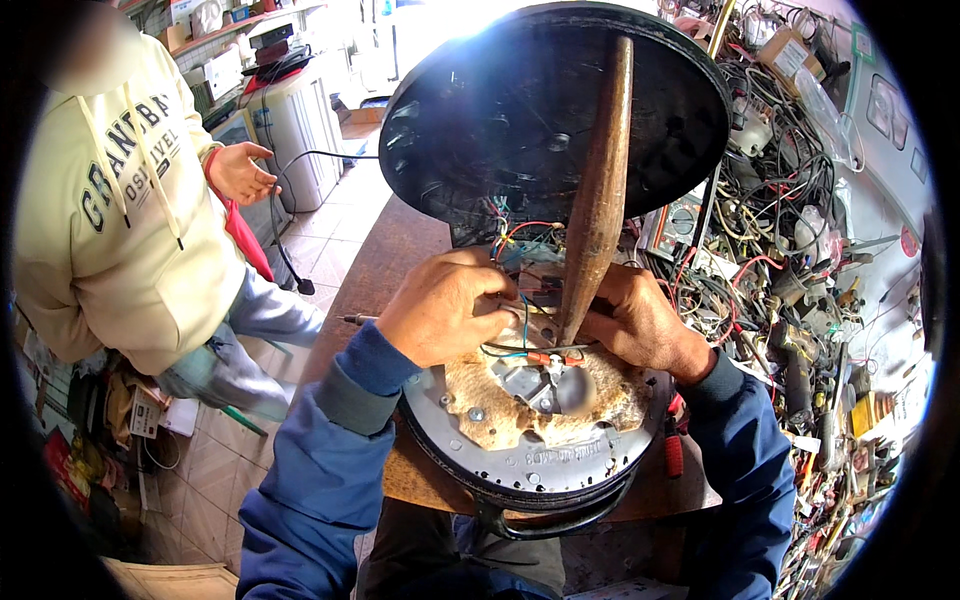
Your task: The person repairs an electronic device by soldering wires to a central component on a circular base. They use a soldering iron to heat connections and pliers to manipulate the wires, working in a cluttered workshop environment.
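An open round black appliance has its lid (500, 130) raised and its metal base (530, 470) exposed, with a tan insulation pad (480, 400), coloured wires and a red connector (540, 360). A tapered wooden rod (598, 180) stands slanted from the base up against the lid. My left hand (450, 305) is closed among the wires left of the rod; what its fingers hold is hidden. My right hand (645, 320) has curled fingers at the rod's right, partly behind it, on something I cannot make out.
A person in a cream hoodie (140, 230) stands at left, one hand (240, 175) raised near a hanging black cable. The wooden table (350, 290) carries a red-handled tool (673, 450). Heaped cables and parts (770, 200) crowd the right side, with a multimeter (680, 225) among them.
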A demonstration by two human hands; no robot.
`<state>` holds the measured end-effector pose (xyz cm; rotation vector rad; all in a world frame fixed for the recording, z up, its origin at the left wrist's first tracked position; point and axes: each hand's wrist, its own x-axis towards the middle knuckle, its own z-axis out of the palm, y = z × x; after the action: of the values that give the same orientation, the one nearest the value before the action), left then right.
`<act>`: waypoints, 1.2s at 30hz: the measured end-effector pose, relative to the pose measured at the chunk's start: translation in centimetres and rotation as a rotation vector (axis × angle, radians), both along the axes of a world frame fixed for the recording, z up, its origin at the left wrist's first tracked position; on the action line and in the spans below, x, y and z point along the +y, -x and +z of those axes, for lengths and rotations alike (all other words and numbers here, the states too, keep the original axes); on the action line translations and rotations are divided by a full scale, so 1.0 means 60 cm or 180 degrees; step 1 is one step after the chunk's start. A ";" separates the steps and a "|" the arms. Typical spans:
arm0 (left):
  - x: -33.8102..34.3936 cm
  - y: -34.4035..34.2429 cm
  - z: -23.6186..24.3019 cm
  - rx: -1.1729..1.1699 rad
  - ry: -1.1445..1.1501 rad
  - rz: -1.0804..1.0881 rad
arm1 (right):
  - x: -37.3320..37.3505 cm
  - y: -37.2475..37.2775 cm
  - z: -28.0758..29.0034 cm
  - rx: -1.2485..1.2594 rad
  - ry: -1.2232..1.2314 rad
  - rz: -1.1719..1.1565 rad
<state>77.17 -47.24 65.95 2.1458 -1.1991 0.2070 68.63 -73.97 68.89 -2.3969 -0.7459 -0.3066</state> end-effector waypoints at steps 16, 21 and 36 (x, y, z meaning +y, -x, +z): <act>-0.024 0.014 0.006 -0.0589 -0.0365 -0.0226 | 0.001 0.000 -0.007 -0.0114 0.0147 0.0148; -0.021 0.001 0.000 -0.0741 -0.0323 -0.0392 | 0.003 0.006 0.016 -0.0379 0.0603 0.0227; -0.003 -0.014 -0.002 -0.0841 -0.0185 -0.0317 | -0.010 -0.012 0.005 -0.0407 0.0666 0.0287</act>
<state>77.99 -47.39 65.86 2.1503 -1.4737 0.4273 69.33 -74.56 69.19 -2.5473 -0.9847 -0.3630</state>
